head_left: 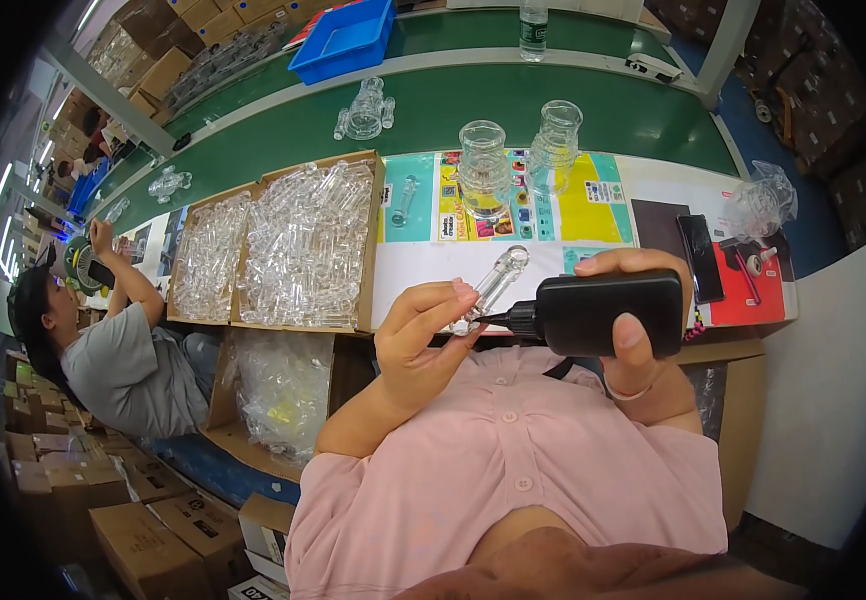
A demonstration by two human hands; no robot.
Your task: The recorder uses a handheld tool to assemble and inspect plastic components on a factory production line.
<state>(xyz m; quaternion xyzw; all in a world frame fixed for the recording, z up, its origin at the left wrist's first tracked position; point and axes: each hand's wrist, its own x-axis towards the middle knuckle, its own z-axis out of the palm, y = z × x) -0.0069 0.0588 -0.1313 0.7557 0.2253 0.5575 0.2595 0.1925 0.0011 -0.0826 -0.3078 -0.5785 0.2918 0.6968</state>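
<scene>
My left hand (pixel 421 330) pinches a small clear glass tube (pixel 498 280) that tilts up to the right. My right hand (pixel 643 330) grips a black squeeze bottle (pixel 603 312) lying sideways, its black nozzle touching the lower end of the tube beside my left fingertips. Both hands are held in front of my pink shirt, at the near edge of the table. A cardboard tray (pixel 368 255) filled with several similar clear glass pieces sits just to the left.
Two clear glass jars (pixel 483 160) (pixel 555 145) stand on colourful sheets behind my hands. A black phone (pixel 700 257) and a plastic bag (pixel 763 200) lie right. A blue bin (pixel 345 40) sits at the back. A person in grey (pixel 123 350) works at left, among boxes.
</scene>
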